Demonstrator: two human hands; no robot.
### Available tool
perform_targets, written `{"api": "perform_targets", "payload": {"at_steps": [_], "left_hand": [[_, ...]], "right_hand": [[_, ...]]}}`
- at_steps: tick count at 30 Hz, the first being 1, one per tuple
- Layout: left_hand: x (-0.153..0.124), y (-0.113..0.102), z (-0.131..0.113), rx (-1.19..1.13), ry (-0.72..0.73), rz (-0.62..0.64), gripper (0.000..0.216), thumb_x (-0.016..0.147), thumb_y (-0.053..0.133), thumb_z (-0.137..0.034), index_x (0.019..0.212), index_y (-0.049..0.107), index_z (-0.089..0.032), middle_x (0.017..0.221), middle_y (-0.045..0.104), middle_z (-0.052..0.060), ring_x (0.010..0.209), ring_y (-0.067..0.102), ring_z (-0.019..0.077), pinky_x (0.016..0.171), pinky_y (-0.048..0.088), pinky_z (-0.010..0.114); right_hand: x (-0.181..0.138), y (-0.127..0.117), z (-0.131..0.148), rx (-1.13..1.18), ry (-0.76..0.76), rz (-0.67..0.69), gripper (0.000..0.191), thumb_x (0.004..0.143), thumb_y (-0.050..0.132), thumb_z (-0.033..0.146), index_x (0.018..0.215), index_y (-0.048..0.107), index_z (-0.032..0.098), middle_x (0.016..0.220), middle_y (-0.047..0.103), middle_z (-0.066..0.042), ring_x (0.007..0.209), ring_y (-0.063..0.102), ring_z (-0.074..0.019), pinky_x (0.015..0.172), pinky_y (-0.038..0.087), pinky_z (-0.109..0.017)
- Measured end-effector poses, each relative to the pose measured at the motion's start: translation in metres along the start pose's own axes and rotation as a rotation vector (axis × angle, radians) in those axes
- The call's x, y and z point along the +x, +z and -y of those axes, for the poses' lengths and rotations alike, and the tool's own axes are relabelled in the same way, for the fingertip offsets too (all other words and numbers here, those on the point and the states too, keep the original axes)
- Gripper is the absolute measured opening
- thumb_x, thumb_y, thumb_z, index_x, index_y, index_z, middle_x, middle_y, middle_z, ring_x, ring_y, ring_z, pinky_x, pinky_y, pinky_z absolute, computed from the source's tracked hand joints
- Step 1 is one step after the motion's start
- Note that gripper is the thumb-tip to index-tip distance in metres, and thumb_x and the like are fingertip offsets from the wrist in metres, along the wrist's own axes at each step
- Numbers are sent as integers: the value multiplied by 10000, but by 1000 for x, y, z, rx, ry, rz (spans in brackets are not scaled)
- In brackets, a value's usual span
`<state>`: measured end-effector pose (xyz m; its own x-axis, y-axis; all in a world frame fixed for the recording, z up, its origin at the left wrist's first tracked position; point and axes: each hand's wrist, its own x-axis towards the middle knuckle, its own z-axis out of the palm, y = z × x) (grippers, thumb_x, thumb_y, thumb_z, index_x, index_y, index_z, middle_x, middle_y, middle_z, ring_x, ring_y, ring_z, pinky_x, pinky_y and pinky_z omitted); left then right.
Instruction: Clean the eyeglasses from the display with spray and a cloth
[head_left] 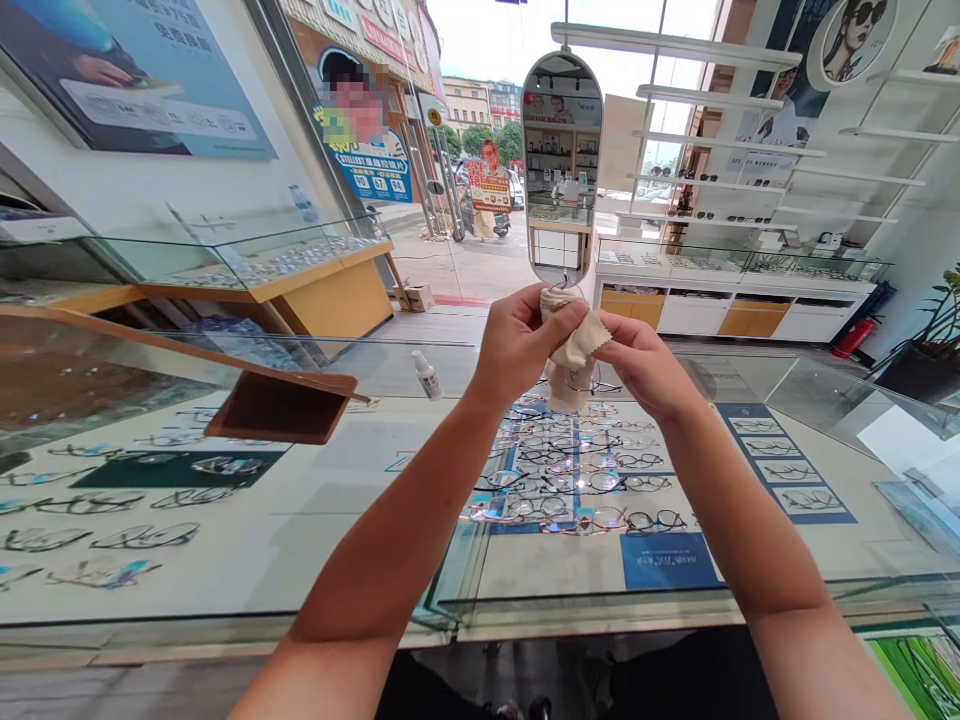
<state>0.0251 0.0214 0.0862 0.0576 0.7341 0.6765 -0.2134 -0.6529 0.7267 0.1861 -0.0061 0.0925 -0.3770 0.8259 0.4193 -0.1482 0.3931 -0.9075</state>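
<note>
A beige lens-cleaning cloth [577, 345] is bunched up in front of me, above the glass display counter. My left hand [514, 345] is closed on it, thumb pressed over the top fold. A pair of thin-framed eyeglasses [596, 386] is partly wrapped in the cloth; some dark wire shows below and above it, and the rest is hidden. My right hand [641, 365] is closed in a pinch on the eyeglasses at the cloth's right edge; its fingertips are partly covered.
Beneath the counter glass [405, 560] lie rows of eyeglasses [570, 455]. A small spray bottle [426, 375] stands on the counter to the left, near a brown wooden-edged tray [281, 405]. An oval mirror [562, 165] hangs beyond my hands. A potted plant [922, 350] is at right.
</note>
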Motion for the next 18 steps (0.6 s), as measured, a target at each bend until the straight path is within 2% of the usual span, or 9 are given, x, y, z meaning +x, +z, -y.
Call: {"api": "perform_targets", "payload": {"at_steps": [4, 7, 10, 13, 15, 18], "left_hand": [[2, -2, 3, 18, 58, -55, 543, 848, 782, -675, 661, 666, -179, 609, 551, -18, 575, 450, 88, 527, 395, 226], [6, -9, 4, -14, 19, 37, 505, 867, 780, -649, 698, 693, -182, 658, 598, -4, 641, 520, 104, 608, 457, 232], [10, -15, 6, -104, -48, 117, 448, 795, 866, -611, 776, 738, -182, 734, 662, 8, 697, 581, 109, 678, 506, 230], [10, -15, 6, -150, -101, 162, 442, 673, 971, -520, 868, 757, -187, 803, 710, 12, 714, 615, 112, 666, 526, 223], [8, -13, 4, -140, -97, 173, 457, 621, 1000, -475, 859, 737, -187, 793, 710, 4, 693, 613, 113, 628, 520, 219], [4, -7, 0, -108, -62, 135, 466, 630, 987, -508, 773, 685, -183, 711, 657, -18, 620, 558, 92, 558, 473, 203]], "right_hand": [[1, 0, -2, 1, 18, 9, 252, 748, 832, 424, 736, 674, 229, 793, 625, 17, 814, 545, -151, 851, 446, -338], [2, -2, -3, 12, 19, -54, 225, 769, 807, 397, 722, 666, 229, 764, 626, 23, 770, 532, -142, 821, 443, -334], [3, -5, -6, 22, 44, -95, 216, 736, 824, 383, 730, 680, 222, 771, 647, 19, 759, 541, -141, 809, 441, -334], [3, -7, -7, 18, 71, -86, 202, 703, 834, 359, 745, 701, 212, 774, 650, 17, 749, 537, -138, 799, 432, -332], [2, -6, -7, 40, 90, -62, 179, 691, 821, 341, 770, 725, 212, 796, 676, 10, 768, 557, -146, 801, 442, -334], [0, -5, -4, 77, 107, -11, 174, 684, 820, 333, 786, 747, 214, 810, 706, 7, 785, 587, -150, 803, 460, -330]]}}
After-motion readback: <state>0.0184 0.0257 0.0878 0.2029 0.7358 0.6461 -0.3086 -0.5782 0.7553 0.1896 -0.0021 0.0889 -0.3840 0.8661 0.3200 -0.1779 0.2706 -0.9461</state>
